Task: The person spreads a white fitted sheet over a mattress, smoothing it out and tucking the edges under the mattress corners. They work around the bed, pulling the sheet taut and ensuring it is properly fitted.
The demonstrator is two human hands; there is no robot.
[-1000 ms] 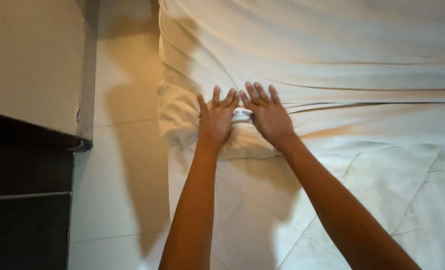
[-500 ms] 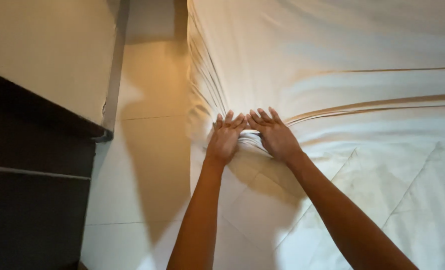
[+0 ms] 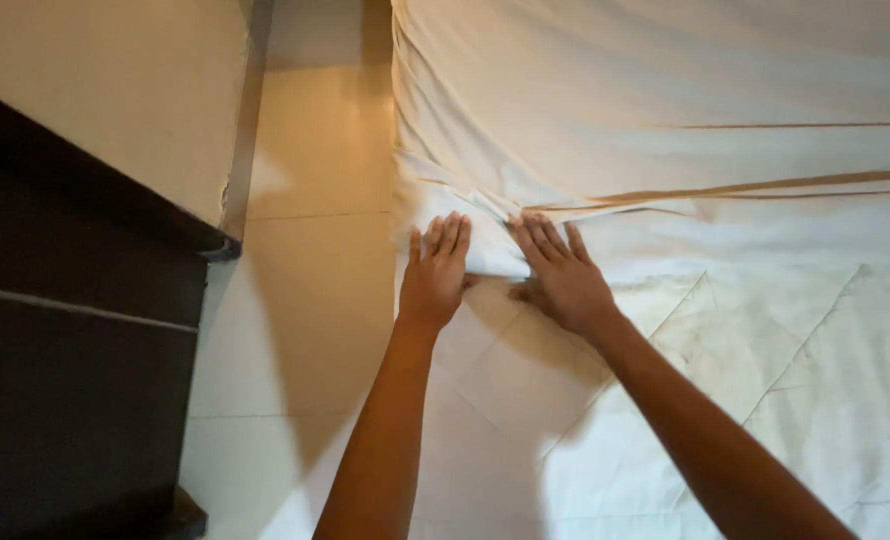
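Left hand (image 3: 437,272) flat, fingers together, pressing sheet (image 3: 605,110) fold at mattress (image 3: 765,400) left edge. Right hand (image 3: 560,275) flat, fingers slightly spread, just beside. Floor (image 3: 305,280) left.

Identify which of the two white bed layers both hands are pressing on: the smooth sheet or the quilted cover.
The smooth white sheet: its folded edge lies under both hands, unlike the diamond-stitched quilted cover below.

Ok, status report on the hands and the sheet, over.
Left hand and right hand flat, fingers spread, on the folded edge of the white sheet. Quilted mattress bare below it. Nothing in the way.
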